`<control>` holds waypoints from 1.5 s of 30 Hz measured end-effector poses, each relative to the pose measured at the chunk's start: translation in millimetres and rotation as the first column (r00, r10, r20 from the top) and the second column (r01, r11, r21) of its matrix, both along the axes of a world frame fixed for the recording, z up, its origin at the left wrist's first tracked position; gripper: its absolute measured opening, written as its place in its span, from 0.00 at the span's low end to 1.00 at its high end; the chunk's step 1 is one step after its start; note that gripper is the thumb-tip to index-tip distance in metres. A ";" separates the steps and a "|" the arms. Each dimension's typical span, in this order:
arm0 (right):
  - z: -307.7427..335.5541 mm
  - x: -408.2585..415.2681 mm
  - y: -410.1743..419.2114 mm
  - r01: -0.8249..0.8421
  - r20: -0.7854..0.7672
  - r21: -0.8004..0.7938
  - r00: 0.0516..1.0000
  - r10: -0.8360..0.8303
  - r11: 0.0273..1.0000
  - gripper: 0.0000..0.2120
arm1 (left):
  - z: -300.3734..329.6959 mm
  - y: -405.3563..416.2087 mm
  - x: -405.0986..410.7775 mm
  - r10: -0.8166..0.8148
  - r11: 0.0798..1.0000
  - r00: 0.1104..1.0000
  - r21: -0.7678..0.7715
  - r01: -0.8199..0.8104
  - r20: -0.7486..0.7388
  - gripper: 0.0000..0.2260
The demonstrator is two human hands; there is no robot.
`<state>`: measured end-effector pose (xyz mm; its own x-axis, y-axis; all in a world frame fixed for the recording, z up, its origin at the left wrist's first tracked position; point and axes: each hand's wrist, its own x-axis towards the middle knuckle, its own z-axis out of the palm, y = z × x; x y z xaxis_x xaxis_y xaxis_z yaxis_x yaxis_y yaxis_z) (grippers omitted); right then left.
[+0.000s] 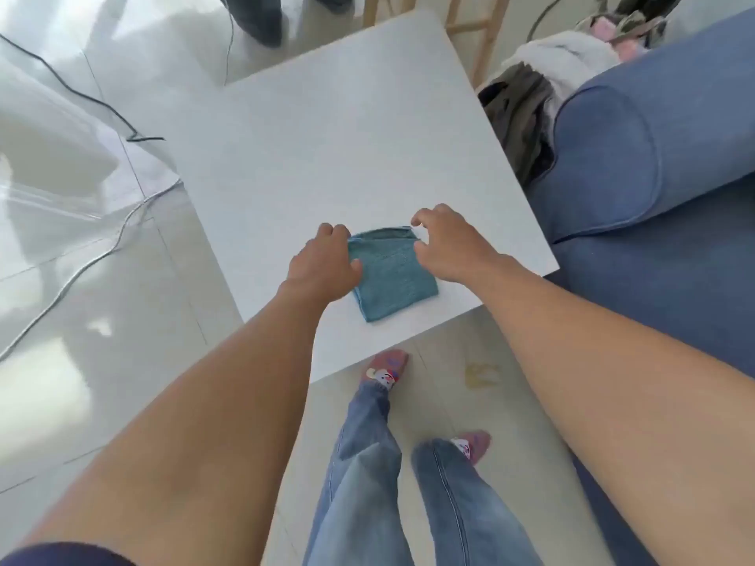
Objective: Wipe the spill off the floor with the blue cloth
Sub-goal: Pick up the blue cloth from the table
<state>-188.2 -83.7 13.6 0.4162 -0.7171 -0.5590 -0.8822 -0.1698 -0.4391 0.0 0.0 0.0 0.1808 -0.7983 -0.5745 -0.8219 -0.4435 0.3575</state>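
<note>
Both hands are down on the cloth right now: the left hand (322,265) has its fingers curled over the cloth's left edge, looks like it's pinching the fabric but I can't really tell how firm the grip is, and the right hand (447,243) sits at the far right corner with fingers spread and bent, touching or just about touching the top fold, not clamped on anything I can see. The blue cloth (392,279) is folded into a small square and lies flat near the front edge of the white table (347,149). It looks like soft, light towel stuff, so it'll go floppy and probably unfold the second it's lifted; I'd grab through all the layers at one edge or just bunch it up in one fist. No worry about breaking or slipping. The spill (482,375) looks like that yellowish smear on the floor (81,320) just below the table edge, right of the feet, beside the blue sofa (653,177)
</note>
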 end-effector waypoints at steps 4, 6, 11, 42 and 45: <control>-58.3 9.4 -6.4 -0.036 0.007 0.012 0.999 0.036 0.999 0.23 | -52.6 -4.1 -3.9 0.031 0.999 0.999 -0.024 -0.030 0.039 0.22; -83.3 12.4 -7.2 -0.041 0.006 -0.035 0.999 0.041 0.999 0.24 | -70.7 -8.5 -4.6 0.103 0.991 0.993 -0.088 -0.099 0.053 0.20; -102.8 15.0 -10.0 0.015 0.020 -0.036 1.000 -0.014 0.999 0.14 | -81.7 -13.7 -2.7 0.104 0.988 0.992 -0.122 -0.095 0.071 0.11; 9.9 -253.8 87.6 0.888 0.426 0.046 0.397 -0.813 0.458 0.13 | 36.2 -66.4 -244.0 -0.214 0.973 0.783 -0.196 0.120 -0.585 0.13; 21.8 -293.9 135.3 0.921 0.415 0.028 0.343 -0.843 0.389 0.14 | 44.0 -32.0 -291.5 -0.293 0.952 0.765 -0.244 0.182 -0.573 0.12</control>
<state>-482.1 51.5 35.4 -0.4142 -0.8379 -0.3556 -0.3780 0.5137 -0.7702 -291.5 -32.0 44.0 -0.3617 -0.8609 -0.3579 -0.4891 -0.1517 0.8589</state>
